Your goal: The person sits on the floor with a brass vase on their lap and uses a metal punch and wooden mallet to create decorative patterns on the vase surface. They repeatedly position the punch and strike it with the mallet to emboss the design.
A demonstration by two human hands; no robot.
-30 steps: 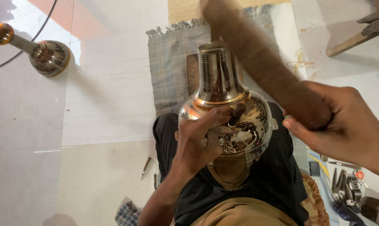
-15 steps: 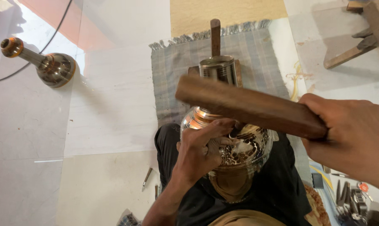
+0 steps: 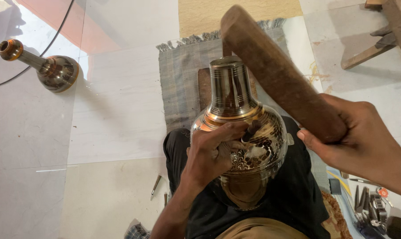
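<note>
In the head view, near centre:
Vase: the engraved metal vase [image 3: 240,132] is lying on the person's lap over a black cloth [image 3: 298,194], neck pointing far toward the grey mat [image 3: 182,84].
Left hand: the left hand [image 3: 213,152] is pinching a small chisel [image 3: 253,129] against the vase's belly, fingers clamped on it.
Right hand: the right hand [image 3: 364,146] is gripping a wooden mallet [image 3: 275,71], fingers wrapped tight, head raised far.
Doing it well: I judge that the chisel needs steadying and the blow landing squarely on its top.
Far left: a second vase [image 3: 45,68] is lying on the floor.
</note>
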